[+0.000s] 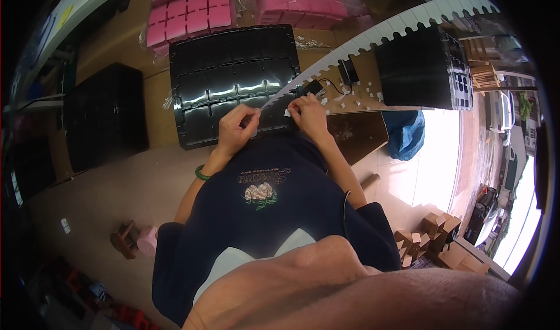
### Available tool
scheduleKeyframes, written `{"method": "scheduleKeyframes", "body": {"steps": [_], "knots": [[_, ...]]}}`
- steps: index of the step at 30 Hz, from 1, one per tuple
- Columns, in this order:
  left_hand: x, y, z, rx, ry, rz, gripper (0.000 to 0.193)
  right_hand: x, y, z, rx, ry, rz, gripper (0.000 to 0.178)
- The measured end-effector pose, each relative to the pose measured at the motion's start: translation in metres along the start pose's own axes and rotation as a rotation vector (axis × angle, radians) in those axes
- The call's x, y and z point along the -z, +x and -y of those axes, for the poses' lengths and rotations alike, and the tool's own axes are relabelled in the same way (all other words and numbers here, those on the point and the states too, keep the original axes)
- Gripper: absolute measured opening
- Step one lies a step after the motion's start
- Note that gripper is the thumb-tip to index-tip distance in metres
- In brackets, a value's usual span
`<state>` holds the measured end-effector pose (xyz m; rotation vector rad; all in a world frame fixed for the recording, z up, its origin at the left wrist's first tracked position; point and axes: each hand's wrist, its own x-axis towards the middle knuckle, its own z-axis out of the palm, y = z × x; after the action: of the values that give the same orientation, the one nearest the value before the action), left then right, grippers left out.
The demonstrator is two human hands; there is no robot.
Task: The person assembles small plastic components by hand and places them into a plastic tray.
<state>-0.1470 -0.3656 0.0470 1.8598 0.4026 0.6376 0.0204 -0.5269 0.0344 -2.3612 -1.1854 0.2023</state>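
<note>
A long white strip (420, 16) with notches along one edge stretches from my left hand up to the far right. The fingertips of my left hand (236, 129) are pinched together on its near end. Just to the right, my right hand (310, 117) is closed in a pinch, with a small white scrap (287, 112) at its fingertips. Beneath and beyond both hands lies a glossy black plastic tray (204, 53) with moulded compartments. The strip passes over the tray's right side.
Pink compartmented stacks (189, 14) stand at the back. Black stacks flank the tray, one at left (105, 117) and one at right (417, 67). White scraps (373, 89) surround a small black device (348, 72) with a cable. A blue bag (405, 134) hangs beyond the table edge.
</note>
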Motion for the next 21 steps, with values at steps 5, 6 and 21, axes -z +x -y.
{"method": "scheduleKeyframes", "body": {"steps": [5,6,21], "knots": [[-0.004,0.001,0.002,-0.034,-0.003,0.006,0.007,0.007,-0.006,0.003,0.039,0.059,0.177,0.011],[-0.003,0.002,0.001,-0.041,0.004,0.010,0.007,0.009,-0.006,0.001,-0.012,0.130,0.206,0.011],[-0.004,-0.008,-0.002,-0.089,0.057,0.040,0.005,0.052,-0.053,-0.030,-0.488,0.536,-0.033,0.026]]}}
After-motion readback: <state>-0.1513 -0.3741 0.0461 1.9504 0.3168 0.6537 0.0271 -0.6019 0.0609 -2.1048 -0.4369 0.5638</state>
